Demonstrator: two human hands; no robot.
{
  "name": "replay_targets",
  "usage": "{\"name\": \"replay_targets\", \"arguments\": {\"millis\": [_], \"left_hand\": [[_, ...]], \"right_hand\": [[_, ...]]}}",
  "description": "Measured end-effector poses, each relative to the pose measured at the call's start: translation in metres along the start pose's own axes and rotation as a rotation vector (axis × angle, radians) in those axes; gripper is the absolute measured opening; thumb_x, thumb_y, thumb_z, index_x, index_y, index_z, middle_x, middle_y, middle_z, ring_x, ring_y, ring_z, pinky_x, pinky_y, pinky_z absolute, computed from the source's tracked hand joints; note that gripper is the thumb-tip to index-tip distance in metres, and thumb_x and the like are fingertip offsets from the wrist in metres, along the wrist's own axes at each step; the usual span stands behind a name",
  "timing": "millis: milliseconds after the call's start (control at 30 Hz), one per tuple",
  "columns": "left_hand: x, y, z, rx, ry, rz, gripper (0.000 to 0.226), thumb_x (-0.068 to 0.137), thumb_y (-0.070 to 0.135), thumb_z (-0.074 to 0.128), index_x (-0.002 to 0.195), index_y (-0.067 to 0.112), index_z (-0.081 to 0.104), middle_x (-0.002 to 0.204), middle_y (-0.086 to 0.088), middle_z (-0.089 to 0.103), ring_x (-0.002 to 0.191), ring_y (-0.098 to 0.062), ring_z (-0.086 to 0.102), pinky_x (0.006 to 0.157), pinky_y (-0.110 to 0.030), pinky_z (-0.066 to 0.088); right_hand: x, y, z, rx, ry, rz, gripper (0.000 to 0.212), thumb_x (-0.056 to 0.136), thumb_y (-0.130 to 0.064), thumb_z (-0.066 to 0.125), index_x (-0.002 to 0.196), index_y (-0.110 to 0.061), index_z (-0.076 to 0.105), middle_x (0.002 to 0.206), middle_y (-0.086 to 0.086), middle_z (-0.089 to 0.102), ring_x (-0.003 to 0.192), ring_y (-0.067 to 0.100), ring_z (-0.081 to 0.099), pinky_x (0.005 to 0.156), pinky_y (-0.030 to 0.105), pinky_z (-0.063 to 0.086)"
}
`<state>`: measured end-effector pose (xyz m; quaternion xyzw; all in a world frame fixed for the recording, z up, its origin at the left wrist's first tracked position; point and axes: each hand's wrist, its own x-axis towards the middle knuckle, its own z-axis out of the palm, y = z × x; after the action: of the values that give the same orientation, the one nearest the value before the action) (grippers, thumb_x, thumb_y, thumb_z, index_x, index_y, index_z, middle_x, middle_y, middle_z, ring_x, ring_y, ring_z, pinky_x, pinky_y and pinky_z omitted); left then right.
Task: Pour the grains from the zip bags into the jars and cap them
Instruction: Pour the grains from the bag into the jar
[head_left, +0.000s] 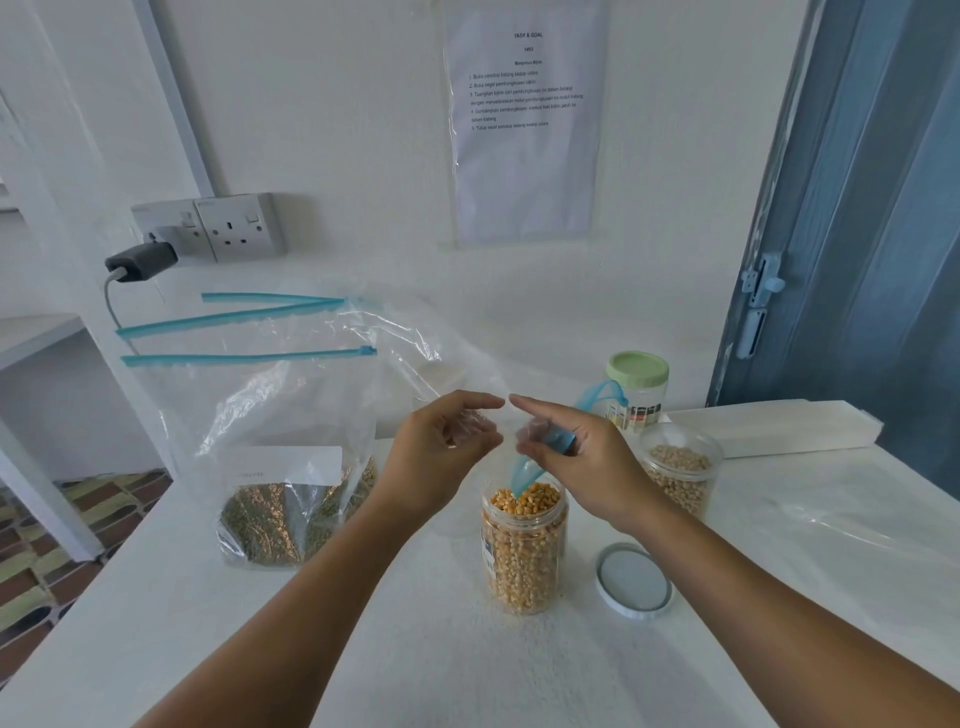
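Both hands hover over an open jar (523, 545) of yellow corn kernels standing on the white desk (415, 649). The right hand (571, 457) has its fingers curled round a crumpled clear zip bag (545, 441) – its blue zip strip trails down to the jar's mouth and loops up behind the hand. The left hand (441, 447) is cupped beside it, fingers curved and touching the clear plastic; whether its grip is clamped on the bag I cannot tell. The two index fingertips nearly meet above the jar.

The jar's lid (634, 581) lies flat on the desk just to the right. Behind the right hand stands a second open jar (679, 473) of pale grains, and further back a jar with a green cap (638, 387). To the left stand two big zip bags (280, 457) – the nearer one holding greenish grains at the bottom, its blue zip drawn shut.
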<state>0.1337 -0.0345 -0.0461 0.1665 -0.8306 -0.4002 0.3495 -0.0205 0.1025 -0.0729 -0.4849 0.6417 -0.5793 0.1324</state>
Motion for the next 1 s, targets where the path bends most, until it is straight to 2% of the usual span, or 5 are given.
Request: {"name": "replay_targets", "arguments": {"millis": [300,567,767,933,1000], "left_hand": [[-0.004,0.001,-0.004,-0.053,-0.025,-0.042,0.037,0.095,0.011,0.074,0.123,0.034,0.069,0.100,0.008,0.075,0.094,-0.007,0.073,0.090,-0.021,0.059],[-0.003,0.027,-0.060,-0.097,-0.422,-0.242,0.061,0.103,0.025,0.063,0.146,0.062,0.040,0.124,-0.001,0.072,0.104,-0.023,0.075,0.100,-0.038,0.058],[0.015,0.077,-0.129,0.146,-0.476,-0.140,0.042,0.085,0.052,0.066,0.126,0.059,0.067,0.111,0.003,0.074,0.094,-0.011,0.070,0.088,-0.031,0.058],[0.040,0.100,-0.131,0.224,-0.264,0.014,0.033,0.080,0.061,0.067,0.107,0.047,0.079,0.107,0.013,0.067,0.104,-0.006,0.059,0.092,-0.031,0.047],[0.052,0.105,-0.125,0.198,-0.257,0.008,0.036,0.075,0.064,0.068,0.099,0.041,0.082,0.118,0.024,0.063,0.115,0.003,0.055,0.101,-0.031,0.040]], "right_hand": [[-0.001,-0.004,-0.001,0.060,-0.001,0.064,0.057,0.099,-0.003,0.066,0.135,-0.047,0.064,0.119,-0.010,0.072,0.113,0.009,0.068,0.100,0.029,0.056],[0.015,-0.030,-0.014,0.141,0.035,0.124,0.059,0.097,0.007,0.051,0.114,-0.045,0.076,0.120,-0.025,0.071,0.114,-0.006,0.058,0.093,0.014,0.043],[0.031,-0.054,-0.028,0.026,0.032,0.031,0.061,0.099,0.009,0.046,0.104,-0.042,0.078,0.117,-0.031,0.071,0.119,-0.013,0.055,0.099,0.008,0.037],[0.038,-0.064,-0.035,-0.051,0.065,-0.036,0.074,0.090,0.019,0.037,0.080,-0.039,0.082,0.100,-0.018,0.075,0.077,-0.003,0.063,0.070,0.006,0.043],[0.041,-0.068,-0.041,-0.068,0.069,-0.084,0.076,0.085,0.023,0.036,0.072,-0.037,0.081,0.092,-0.015,0.075,0.088,-0.001,0.064,0.085,0.007,0.044]]}}
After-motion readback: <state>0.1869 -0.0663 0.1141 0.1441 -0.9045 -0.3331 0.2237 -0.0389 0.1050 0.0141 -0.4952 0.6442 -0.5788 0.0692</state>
